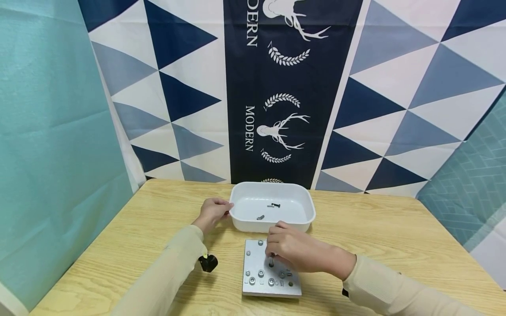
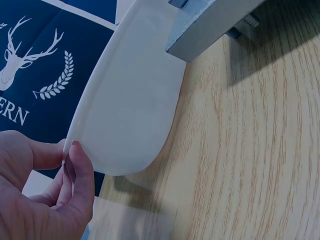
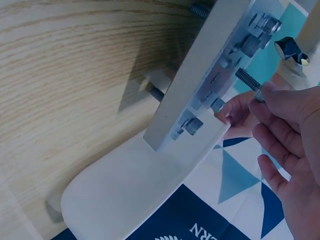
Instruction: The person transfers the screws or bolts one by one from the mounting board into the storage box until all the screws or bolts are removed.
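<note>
A white plastic basin (image 1: 253, 226) stands on the table. My left hand (image 1: 212, 213) pinches its left rim between thumb and fingers, as the left wrist view shows up close. In front of the basin lies a silver metal plate (image 1: 254, 261) with several socket-head screws (image 1: 261, 273) in it; threaded ends stick out underneath. Over the plate, my right hand (image 1: 294, 251) pinches a screw (image 3: 248, 80) by its head. The threaded end points down toward a hole in the plate in the head view. Part of the plate's right side is hidden beneath that hand.
A few loose screws (image 1: 273, 205) lie on the basin floor. The wooden table (image 1: 375, 237) backs onto a patterned cloth (image 1: 189, 109) with deer motifs. A teal curtain (image 1: 59, 145) hangs at the left. Each sleeve has a small black device at the wrist.
</note>
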### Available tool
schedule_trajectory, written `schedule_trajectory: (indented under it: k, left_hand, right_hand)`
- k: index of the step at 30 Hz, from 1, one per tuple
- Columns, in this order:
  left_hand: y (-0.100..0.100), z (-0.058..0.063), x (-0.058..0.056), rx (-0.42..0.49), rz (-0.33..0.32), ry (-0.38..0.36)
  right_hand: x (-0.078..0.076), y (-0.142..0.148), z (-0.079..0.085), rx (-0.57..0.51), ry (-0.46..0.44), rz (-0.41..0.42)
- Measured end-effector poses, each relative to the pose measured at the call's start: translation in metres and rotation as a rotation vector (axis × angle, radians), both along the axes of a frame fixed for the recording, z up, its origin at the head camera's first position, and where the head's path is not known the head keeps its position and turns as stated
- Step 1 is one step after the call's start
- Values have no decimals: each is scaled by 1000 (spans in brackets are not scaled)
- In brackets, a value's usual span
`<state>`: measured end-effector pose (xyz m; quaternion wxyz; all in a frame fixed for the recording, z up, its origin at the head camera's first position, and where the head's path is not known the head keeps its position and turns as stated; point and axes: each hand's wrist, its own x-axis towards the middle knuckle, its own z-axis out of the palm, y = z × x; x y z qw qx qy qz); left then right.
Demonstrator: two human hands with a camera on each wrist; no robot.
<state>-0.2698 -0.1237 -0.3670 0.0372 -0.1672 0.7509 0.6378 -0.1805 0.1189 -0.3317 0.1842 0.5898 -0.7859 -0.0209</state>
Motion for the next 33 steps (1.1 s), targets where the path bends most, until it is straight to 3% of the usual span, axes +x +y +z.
schedule_trajectory:
  k: [33]
  left_hand:
    - [0, 1, -1, -3, -14, -4]
  right_hand:
    - [-17, 6, 16, 8, -2, -72]
